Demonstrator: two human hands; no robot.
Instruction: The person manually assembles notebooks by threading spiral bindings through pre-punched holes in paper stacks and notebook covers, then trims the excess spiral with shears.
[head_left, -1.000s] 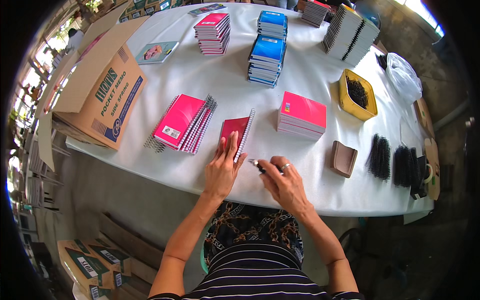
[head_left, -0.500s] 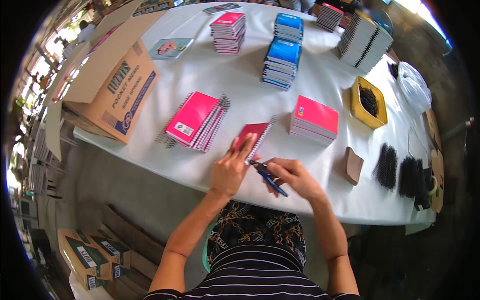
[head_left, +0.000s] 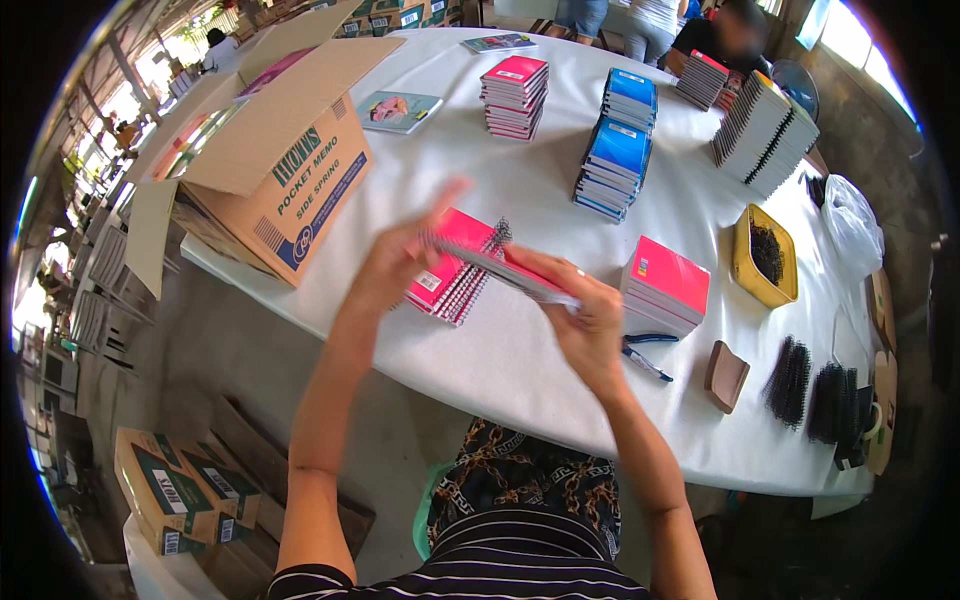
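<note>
Your right fingers (head_left: 548, 265) pinch the notebook (head_left: 505, 270); left fingers (head_left: 443, 206) blurred, grip unclear. Carton (head_left: 345, 145) bears green and blue print (head_left: 297, 158).

Grey flr (head_left: 240, 350); dim wall (head_left: 908, 190) R, bright window (head_left: 868, 48) upper R; 1 white-covered tbl (head_left: 440, 160); pale chairs (head_left: 105, 262) L.
</note>
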